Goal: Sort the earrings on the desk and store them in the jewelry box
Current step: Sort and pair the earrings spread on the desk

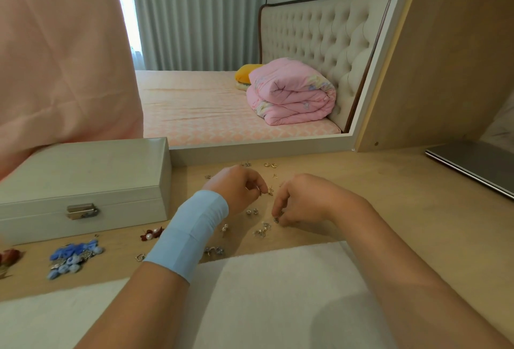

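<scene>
Earrings lie loose on the desk [389,209] around my two hands, too small and blurred for a full count. What I can count: two gold hoops [270,165] beyond the fingertips, one red flower earring [151,234] with a pearl and one blue heap [73,258] left of the left forearm.

The left hand [236,187], one blue band [192,231] on its wrist, has its fingers curled, pinching a tiny gold earring [262,192]. The right hand [303,198] curls downward, fingertips closed on a small silver earring [276,219] – whether it is clear of the desk I cannot tell.

One jewelry box [83,176] sits left of the left hand, lid closed, its far left end cut off by the frame edge.
</scene>
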Motion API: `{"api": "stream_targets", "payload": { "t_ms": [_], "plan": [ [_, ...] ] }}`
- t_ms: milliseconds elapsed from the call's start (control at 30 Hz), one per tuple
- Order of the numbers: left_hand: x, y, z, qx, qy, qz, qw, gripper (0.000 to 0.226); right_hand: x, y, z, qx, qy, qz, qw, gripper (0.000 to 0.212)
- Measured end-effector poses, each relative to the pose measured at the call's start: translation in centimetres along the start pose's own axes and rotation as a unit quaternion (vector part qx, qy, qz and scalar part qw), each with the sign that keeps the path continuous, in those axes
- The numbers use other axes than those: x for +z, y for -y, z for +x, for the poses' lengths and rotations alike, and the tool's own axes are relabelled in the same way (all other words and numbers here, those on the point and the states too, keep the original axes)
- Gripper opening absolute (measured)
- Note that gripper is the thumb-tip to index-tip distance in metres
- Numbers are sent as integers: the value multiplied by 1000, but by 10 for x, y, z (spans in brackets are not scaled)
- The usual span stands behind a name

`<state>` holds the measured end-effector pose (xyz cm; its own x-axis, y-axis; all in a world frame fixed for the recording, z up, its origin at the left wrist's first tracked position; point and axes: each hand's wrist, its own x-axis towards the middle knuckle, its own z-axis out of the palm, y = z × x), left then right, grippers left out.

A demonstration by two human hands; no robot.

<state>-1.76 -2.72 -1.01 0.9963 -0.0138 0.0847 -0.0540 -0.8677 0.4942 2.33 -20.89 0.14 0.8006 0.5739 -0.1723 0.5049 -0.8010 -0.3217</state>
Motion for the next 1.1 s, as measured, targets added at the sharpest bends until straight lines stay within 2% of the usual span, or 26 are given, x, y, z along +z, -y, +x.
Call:
{"api": "stream_targets", "payload": {
  "t_ms": [133,267,367,533,633,733,867,1000,1100],
  "plan": [
    [2,-4,-1,-4,5,-10,1000,22,4,-7,4,-22,-26,42,999,12],
    [1,-3,4,-3,4,-14,1000,22,-18,-20,3,-23,-125,172,977,5],
    [-1,-2,13,-10,-2,-25,1000,22,-32,-36,9,14,-182,200,963,7],
    [-1,-2,30,-28,-19,-54,998,23,-20,-52,34,62,-184,127,973,10],
    [-4,5,37,-34,-27,-59,997,21,-13,-50,45,63,-146,84,984,16],
    [-12,19,40,-47,-50,-75,995,19,-10,-50,56,57,-120,57,989,11],
    [-18,34,42,-63,-70,-81,992,19,-6,-51,68,54,-122,77,988,7],
    [-16,40,42,-71,-66,-97,991,13,-6,-47,65,45,-133,95,985,17],
    [-13,41,40,-72,-63,-92,991,10,-14,-39,52,31,-155,115,981,16]
  ]
}}
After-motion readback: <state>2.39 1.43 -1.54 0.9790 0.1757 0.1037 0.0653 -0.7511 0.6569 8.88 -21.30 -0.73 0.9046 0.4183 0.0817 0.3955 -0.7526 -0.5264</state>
